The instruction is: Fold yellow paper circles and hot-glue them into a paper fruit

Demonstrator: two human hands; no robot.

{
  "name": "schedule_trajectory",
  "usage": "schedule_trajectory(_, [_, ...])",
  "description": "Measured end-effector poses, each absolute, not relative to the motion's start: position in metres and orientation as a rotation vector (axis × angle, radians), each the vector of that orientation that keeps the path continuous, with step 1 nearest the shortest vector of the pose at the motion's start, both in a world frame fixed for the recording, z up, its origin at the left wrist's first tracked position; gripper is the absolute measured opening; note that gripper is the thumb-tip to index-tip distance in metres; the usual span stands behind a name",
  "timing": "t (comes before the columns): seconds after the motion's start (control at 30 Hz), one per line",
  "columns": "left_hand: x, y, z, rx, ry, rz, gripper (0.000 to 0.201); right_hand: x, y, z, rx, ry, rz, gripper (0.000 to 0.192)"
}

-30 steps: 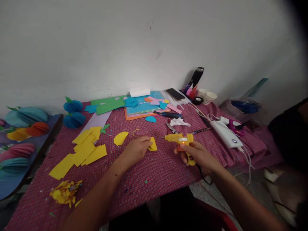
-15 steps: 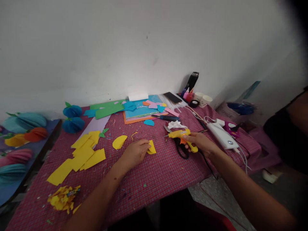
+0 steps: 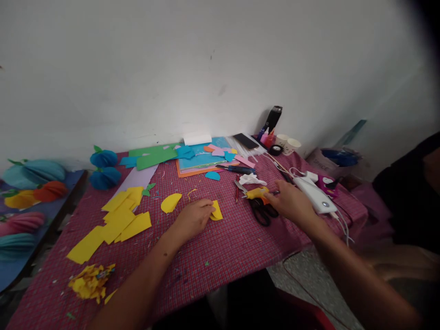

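Yellow paper, a small folded piece point(image 3: 217, 211), lies on the red checked cloth of the desk point(image 3: 227, 247) with the left hand point(image 3: 193, 217) resting on its near edge, fingers curled together and pressing it down. The right hand point(image 3: 291, 201) lies over the handle of a yellow glue gun point(image 3: 256, 193), whose nozzle points left; the fingers seem to be wrapped round the handle, though the hand hides the grip itself. Black-handled scissors point(image 3: 261, 211) lie just beside the gun, touching or nearly touching it. A white power bank point(image 3: 314, 195) sits near the right hand, further along the desk. To the left of the folded piece lie a cut yellow leaf shape point(image 3: 171, 202) and, well apart, a heap of yellow sheets point(image 3: 117, 220). A crumpled yellow scrap point(image 3: 90, 283) sits near the desk's front edge. Blue paper balls point(image 3: 103, 167) stand by the wall.
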State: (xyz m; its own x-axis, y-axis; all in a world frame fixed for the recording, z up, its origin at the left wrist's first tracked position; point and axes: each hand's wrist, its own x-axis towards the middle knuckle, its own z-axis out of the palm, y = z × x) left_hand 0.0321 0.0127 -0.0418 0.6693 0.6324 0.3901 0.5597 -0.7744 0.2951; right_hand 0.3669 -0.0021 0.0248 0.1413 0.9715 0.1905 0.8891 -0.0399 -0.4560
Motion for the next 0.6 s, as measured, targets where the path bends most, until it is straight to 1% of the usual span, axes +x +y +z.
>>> schedule_trajectory(0.03, [0.032,0.012,-0.041,2.730,0.979,0.714,0.030,0.357,-0.012,0.024,-1.882,-1.822,0.166,0.032])
schedule_trajectory(0.1, [0.032,0.012,-0.040,2.719,0.988,0.697,0.029,0.330,-0.037,0.018,-1.691,-1.982,0.208,0.023])
schedule_trajectory(0.17, [0.032,0.011,-0.039,2.701,1.008,0.708,0.029,0.297,-0.061,0.005,-1.460,-2.203,0.357,0.024])
schedule_trajectory(0.23, [0.032,0.011,-0.038,2.680,1.026,0.732,0.029,0.265,-0.079,-0.009,-1.372,-2.317,0.385,0.027])
schedule_trajectory(0.3, [0.032,0.011,-0.037,2.667,1.027,0.743,0.029,0.241,-0.087,-0.019,-1.475,-2.364,0.325,0.032])
schedule_trajectory(0.4, [0.032,0.011,-0.038,2.669,1.023,0.729,0.027,0.222,-0.084,-0.022,-1.641,-2.433,0.237,0.042])
schedule_trajectory(0.5, [0.032,0.013,-0.040,2.690,1.019,0.712,0.027,0.217,-0.078,-0.016,-1.752,-2.496,0.183,0.045])
schedule_trajectory(0.6, [0.033,0.013,-0.040,2.709,1.017,0.709,0.028,0.216,-0.076,-0.010,-1.770,-2.537,0.182,0.046])
